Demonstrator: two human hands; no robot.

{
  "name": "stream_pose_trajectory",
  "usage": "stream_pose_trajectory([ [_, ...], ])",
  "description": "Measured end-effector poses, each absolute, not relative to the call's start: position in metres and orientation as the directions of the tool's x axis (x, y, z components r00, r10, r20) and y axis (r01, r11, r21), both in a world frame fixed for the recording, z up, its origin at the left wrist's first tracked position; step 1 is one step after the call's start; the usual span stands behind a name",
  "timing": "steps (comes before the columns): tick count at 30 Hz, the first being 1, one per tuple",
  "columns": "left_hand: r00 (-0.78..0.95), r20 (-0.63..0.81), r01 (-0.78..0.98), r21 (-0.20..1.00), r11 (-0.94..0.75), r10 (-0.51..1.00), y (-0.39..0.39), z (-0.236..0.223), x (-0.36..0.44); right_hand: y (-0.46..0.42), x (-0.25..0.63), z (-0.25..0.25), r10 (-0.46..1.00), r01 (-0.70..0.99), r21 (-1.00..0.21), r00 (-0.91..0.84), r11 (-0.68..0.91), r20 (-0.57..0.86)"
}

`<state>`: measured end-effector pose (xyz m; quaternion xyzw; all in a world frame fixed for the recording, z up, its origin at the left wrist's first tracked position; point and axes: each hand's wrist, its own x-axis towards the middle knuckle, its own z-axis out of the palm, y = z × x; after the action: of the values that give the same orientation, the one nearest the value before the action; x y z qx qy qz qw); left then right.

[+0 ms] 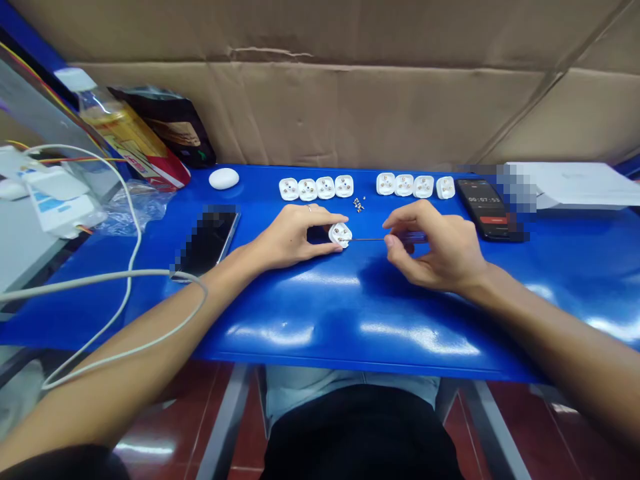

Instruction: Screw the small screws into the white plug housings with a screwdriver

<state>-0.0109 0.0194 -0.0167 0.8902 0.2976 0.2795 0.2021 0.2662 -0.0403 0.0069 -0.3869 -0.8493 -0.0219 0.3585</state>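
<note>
Head view: left hand [291,237] grips a white plug [341,235], right hand [437,245] clenches a half-hidden screwdriver [413,237].

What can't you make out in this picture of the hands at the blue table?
In the head view:
The small screws: too small to count.
The black phone: screen blurred out.
The screwdriver's handle: partly hidden by the right hand.
The white plug: sides hidden by the left hand.

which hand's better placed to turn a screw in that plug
Probably the right: the right hand holds the screwdriver, its shaft reaching the plug, while the left hand is busy gripping the plug.
</note>
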Motion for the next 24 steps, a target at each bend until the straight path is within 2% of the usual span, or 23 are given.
stream_pose_trajectory([
  [9, 0.664, 0.390, 0.409, 0.524, -0.747, 0.638, 0.0199, -0.0167, -0.0107, -0.0390, 0.2669, 0.0057, 0.677, 0.709, -0.245, -0.425, 0.662, 0.601],
  [15, 0.668, 0.378, 0.418, 0.523, -0.743, 0.642, 0.0199, -0.0156, -0.0108, -0.0396, 0.2671, 0.0077, 0.640, 0.652, -0.246, -0.477, 0.717, 0.602],
  [20, 0.661, 0.388, 0.424, 0.513, -0.746, 0.642, 0.0197, -0.0163, -0.0111, -0.0395, 0.2680, 0.0061, 0.685, 0.721, -0.224, -0.445, 0.656, 0.577],
  [24, 0.667, 0.407, 0.388, 0.525, -0.757, 0.624, 0.0197, -0.0168, -0.0111, -0.0376, 0.2696, 0.0066, 0.666, 0.666, -0.260, -0.474, 0.699, 0.577],
])
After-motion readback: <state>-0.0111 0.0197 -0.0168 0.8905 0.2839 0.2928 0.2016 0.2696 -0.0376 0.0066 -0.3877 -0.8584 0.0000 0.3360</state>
